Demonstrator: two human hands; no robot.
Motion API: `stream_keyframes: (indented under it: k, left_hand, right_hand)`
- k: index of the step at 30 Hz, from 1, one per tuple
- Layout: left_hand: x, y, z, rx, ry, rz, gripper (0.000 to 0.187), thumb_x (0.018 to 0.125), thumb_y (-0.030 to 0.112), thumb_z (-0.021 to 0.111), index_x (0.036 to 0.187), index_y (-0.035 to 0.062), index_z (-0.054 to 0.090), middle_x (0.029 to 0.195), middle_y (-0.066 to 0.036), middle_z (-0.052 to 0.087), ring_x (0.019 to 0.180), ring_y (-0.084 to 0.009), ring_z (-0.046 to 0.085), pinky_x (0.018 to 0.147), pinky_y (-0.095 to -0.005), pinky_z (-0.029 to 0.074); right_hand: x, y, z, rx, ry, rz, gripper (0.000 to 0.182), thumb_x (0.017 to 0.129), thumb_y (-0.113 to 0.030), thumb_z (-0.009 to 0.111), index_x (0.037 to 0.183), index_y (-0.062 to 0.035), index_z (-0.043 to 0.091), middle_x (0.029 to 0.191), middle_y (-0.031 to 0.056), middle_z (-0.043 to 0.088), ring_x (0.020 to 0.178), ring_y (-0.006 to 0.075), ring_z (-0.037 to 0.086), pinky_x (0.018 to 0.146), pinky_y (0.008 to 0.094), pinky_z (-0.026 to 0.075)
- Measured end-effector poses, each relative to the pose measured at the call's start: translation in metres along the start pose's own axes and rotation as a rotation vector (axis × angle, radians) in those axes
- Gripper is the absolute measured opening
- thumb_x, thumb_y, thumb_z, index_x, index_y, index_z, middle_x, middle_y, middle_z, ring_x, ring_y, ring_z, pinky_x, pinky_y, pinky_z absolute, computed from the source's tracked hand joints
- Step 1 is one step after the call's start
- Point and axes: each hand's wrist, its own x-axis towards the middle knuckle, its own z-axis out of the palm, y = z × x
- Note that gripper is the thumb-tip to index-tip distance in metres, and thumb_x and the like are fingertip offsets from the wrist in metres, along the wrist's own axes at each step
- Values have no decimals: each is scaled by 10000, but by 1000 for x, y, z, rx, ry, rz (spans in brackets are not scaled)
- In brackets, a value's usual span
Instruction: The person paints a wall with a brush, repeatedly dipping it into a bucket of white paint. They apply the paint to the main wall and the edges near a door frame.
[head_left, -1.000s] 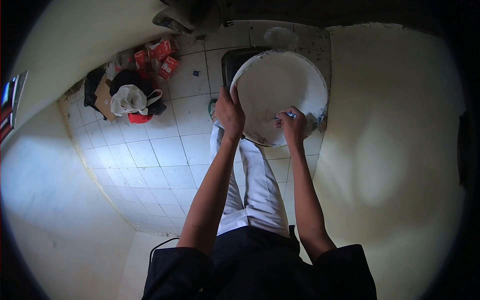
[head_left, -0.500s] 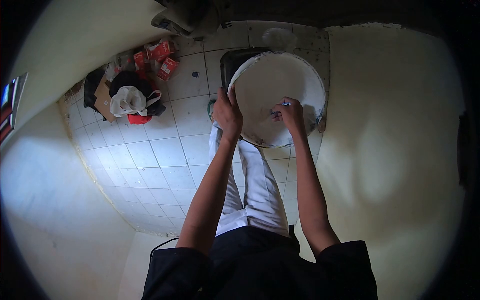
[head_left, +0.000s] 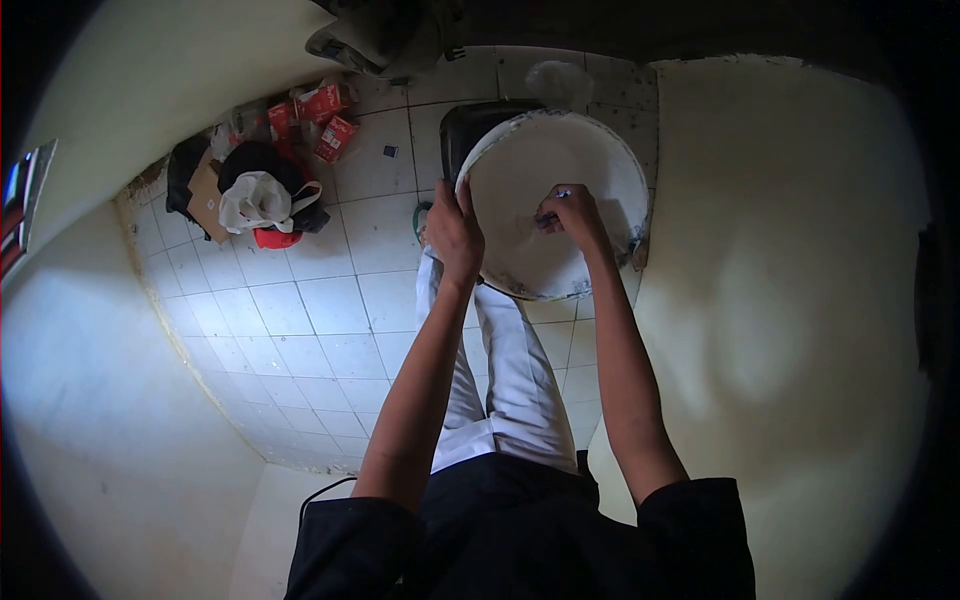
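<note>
Presently, the left hand (head_left: pixel 457 240) grasps the round white tub (head_left: pixel 520 165) by its rim at nine o'clock, while the right hand (head_left: pixel 573 213) clenches a small, indistinct bluish object (head_left: pixel 564 194) over the dial's centre.

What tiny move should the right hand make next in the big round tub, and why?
Maybe slide the right hand, with the small bluish thing it holds, toward the near edge of the tub, since dark smudges show there and the left hand grips the side.
</note>
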Motion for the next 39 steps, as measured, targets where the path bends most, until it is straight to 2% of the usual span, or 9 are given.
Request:
stream_keyframes:
  k: [6,8,9,11,14,21,30,36,39]
  left_hand:
    - [1,0,-4,21,-24,-9,343,986,350,446,867,30,482,722,-250,581,668,-470,539,576,-541,371]
    - [2,3,-6,5,-50,-62,339,985,347,449,865,31,481,718,-246,580,669,-470,538,573,-539,372]
    - [2,3,-6,3,-48,-65,339,985,347,449,865,31,481,718,-246,580,669,-470,538,573,-539,372]
    - [3,3,-7,18,-50,-49,335,985,347,451,864,36,484,713,-241,580,668,-468,539,570,-536,375]
    - [2,3,-8,13,-98,-129,388,988,376,439,873,9,489,755,-241,566,724,-462,535,621,-507,387]
    - [2,4,-7,-3,-86,-102,400,989,395,427,882,14,489,768,-240,579,744,-468,541,637,-517,386]
    - [1,4,-7,16,-109,-127,394,991,394,420,902,19,500,783,-243,587,765,-474,546,652,-524,388]
    - [1,1,-5,19,-119,-117,364,993,366,422,912,22,509,785,-243,587,755,-470,546,635,-516,393]
    - [1,-4,0,2,8,22,296,979,316,479,870,40,472,692,-242,569,647,-464,533,553,-535,363]
  right_hand:
    - [-15,-13,-13,28,-137,-67,70,739,17,658,758,67,613,722,157,659,599,216,677,593,302,581]
    - [-34,-21,-19,-213,-124,-274,95,754,-7,691,777,43,614,725,133,656,650,210,675,631,303,542]
    - [-43,-24,-20,-216,-125,-274,95,754,-7,691,777,43,614,725,133,656,650,210,675,631,303,542]
    - [-60,-28,-19,-497,102,-530,112,755,-31,709,800,16,619,752,126,652,713,219,667,665,311,505]
    - [-75,-26,-16,-474,238,-486,104,750,-25,700,806,10,620,799,142,652,752,246,663,680,317,500]
    - [-88,2,-21,-515,275,-576,90,731,-13,685,803,4,634,825,137,666,801,264,661,743,339,497]
    - [-104,11,0,-334,314,-323,124,727,-1,680,851,-3,683,884,138,702,839,269,673,803,333,489]
    - [-102,26,14,-285,336,-390,120,728,17,665,847,10,684,930,156,706,902,279,684,824,338,506]
    - [-101,30,17,-332,319,-418,142,719,37,650,855,7,681,946,166,704,912,290,684,816,343,514]
